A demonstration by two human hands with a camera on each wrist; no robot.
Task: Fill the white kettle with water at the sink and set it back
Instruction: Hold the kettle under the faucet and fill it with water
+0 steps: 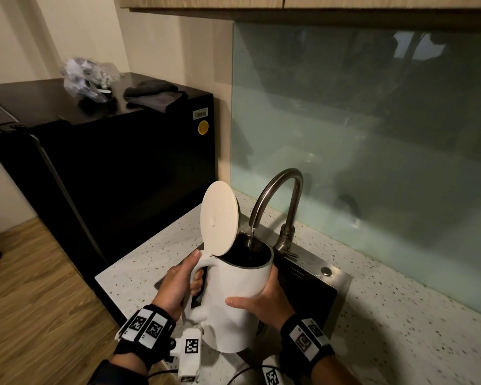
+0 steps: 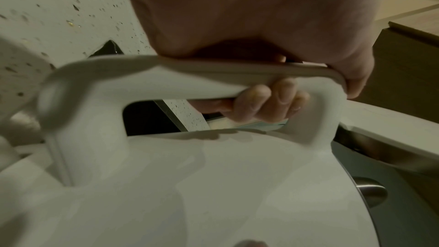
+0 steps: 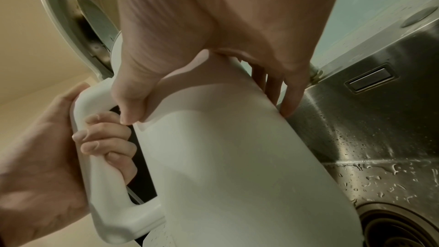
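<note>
At the lower centre of the head view, we hold the white kettle (image 1: 235,298) over the steel sink (image 1: 311,287), tilted a little toward the upper right. Its round lid (image 1: 219,218) stands flipped open above the handle (image 1: 199,269), and a thin stream of water (image 1: 251,240) runs from the curved faucet (image 1: 278,201) into the dark mouth of the kettle.

Our left hand (image 1: 175,290) grips the handle: in the left wrist view the fingers (image 2: 266,104) are curled through the loop and clamped on it, with the thumb lying along the top of the handle near the lid hinge. Our right hand (image 1: 264,304) lies against the kettle's side toward the lower right, thumb spread across the near face. In the right wrist view its fingers (image 3: 287,97) are nearly straight and close together, pressed along the far wall of the kettle between it and the sink wall.

Water drops speckle the sink basin, and its drain (image 3: 399,230) shows at the lower right of the right wrist view. Around the sink runs the speckled white table (image 1: 400,315), with a pale green glass backsplash (image 1: 372,134) behind it. On the left of the head view stands a black fridge (image 1: 117,168), with a crumpled plastic bag (image 1: 89,76) and a folded dark cloth (image 1: 154,95) on top.
</note>
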